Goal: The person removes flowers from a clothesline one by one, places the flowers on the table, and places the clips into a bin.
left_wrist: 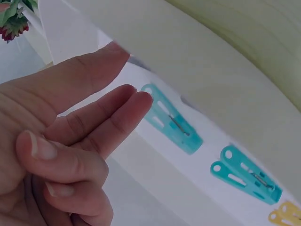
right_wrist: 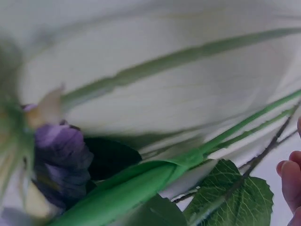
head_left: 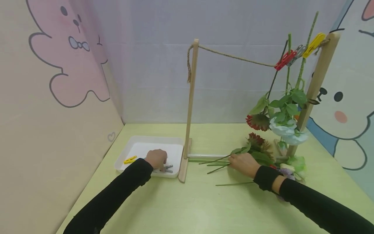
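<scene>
My left hand (head_left: pixel 156 159) reaches down into a white tray (head_left: pixel 140 140), close to grey clothespins (head_left: pixel 168 168). In the left wrist view, the thumb and two extended fingers (left_wrist: pixel 120 117) stand apart at the tray's rim, the other fingers curled. Teal clothespins (left_wrist: pixel 173 123) lie just past the fingertips. On the right, my right hand (head_left: pixel 244 165) pinches a flower stem (head_left: pixel 214 160) among several lying on the table. Dark red flowers (head_left: pixel 256 139) lie beyond that hand. Its fingertips (right_wrist: pixel 292 176) show only at the edge of the right wrist view, near a dark stem and a serrated leaf (right_wrist: pixel 251 200).
A wooden frame with a left post (head_left: pixel 191 100) and right post (head_left: pixel 317 84) carries a twine line (head_left: pixel 233 57). Red (head_left: pixel 285 60), grey and yellow clothespins (head_left: pixel 314 45) hold flowers upside down. A yellow clothespin (head_left: pixel 130 160) lies in the tray. Purple and pale flowers (head_left: pixel 287 170) lie near the right forearm.
</scene>
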{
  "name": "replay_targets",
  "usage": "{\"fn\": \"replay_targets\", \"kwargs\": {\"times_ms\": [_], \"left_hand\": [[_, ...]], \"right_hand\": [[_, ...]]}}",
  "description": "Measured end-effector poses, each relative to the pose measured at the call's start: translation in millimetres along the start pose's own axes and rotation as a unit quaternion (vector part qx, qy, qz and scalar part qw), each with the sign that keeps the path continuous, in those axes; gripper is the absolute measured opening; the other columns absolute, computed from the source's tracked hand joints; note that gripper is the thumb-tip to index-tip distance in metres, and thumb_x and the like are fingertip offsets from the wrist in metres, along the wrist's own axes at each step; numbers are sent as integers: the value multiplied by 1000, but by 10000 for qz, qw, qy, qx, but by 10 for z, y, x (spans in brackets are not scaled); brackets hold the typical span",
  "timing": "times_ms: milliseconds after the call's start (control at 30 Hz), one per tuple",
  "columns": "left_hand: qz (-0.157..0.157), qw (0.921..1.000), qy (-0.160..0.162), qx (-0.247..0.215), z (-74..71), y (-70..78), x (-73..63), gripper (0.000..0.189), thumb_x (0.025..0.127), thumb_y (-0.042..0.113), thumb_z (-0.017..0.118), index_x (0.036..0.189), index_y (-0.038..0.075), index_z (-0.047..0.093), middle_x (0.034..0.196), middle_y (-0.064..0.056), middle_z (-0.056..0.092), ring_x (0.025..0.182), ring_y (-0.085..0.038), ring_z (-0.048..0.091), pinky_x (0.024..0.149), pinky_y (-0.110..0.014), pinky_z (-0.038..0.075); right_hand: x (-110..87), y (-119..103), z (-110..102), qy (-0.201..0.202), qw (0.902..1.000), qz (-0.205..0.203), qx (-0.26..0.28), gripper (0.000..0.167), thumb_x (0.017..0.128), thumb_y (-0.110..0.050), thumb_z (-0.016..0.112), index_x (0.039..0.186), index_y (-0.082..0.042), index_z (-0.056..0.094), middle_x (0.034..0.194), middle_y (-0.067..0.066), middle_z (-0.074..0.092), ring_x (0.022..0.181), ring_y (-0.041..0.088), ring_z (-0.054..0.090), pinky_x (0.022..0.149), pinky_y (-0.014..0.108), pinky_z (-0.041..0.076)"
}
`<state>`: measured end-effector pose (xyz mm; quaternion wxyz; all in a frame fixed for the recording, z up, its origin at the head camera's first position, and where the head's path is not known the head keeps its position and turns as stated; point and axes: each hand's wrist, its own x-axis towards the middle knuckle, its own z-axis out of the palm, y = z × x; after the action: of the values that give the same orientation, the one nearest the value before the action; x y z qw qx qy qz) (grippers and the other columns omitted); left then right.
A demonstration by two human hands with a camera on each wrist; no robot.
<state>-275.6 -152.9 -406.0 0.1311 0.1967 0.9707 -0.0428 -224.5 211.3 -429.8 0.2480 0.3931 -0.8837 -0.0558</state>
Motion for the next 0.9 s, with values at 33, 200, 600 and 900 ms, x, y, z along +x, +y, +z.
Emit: {"fn": "replay_targets", "kwargs": {"times_ms": [33, 200, 600, 900], "left_hand": [[-8, 10000, -23, 10, -30, -13, -9, 23, 66, 24, 83, 75, 15, 64, 77, 3, 61, 67, -15, 51, 63, -36, 46], [229, 9993, 241, 192, -263, -72, -111, 23, 65, 22, 82, 78, 13, 65, 79, 2, 64, 69, -16, 56, 64, -38, 50], [1028, 9899, 764, 615, -1685, 447, -463, 28, 71, 19, 79, 95, 7, 69, 92, -4, 68, 84, -20, 62, 73, -33, 52], [2353, 9510, 1728, -1019, -2941, 1480, -456, 30, 81, 27, 70, 107, 13, 65, 104, 1, 65, 96, -9, 58, 86, -21, 45]], "right_hand": [[1, 4, -14, 78, 10000, 25, 44, 22, 69, -25, 76, 72, -11, 60, 66, -1, 52, 47, 9, 47, 41, 21, 34], [-9, 65, -125, 559, 9982, 109, 190, 24, 65, -25, 78, 76, -11, 61, 67, -1, 53, 43, 7, 44, 40, 18, 30], [193, 618, -844, 1632, 9847, 586, -165, 68, 96, -50, 20, 82, -4, 68, 72, 8, 64, 47, 15, 55, 38, 27, 39], [425, 949, -1308, 2498, 9377, 2350, 561, 45, 94, -41, 48, 96, -2, 70, 73, 17, 66, 42, 12, 48, 39, 24, 26]]}}
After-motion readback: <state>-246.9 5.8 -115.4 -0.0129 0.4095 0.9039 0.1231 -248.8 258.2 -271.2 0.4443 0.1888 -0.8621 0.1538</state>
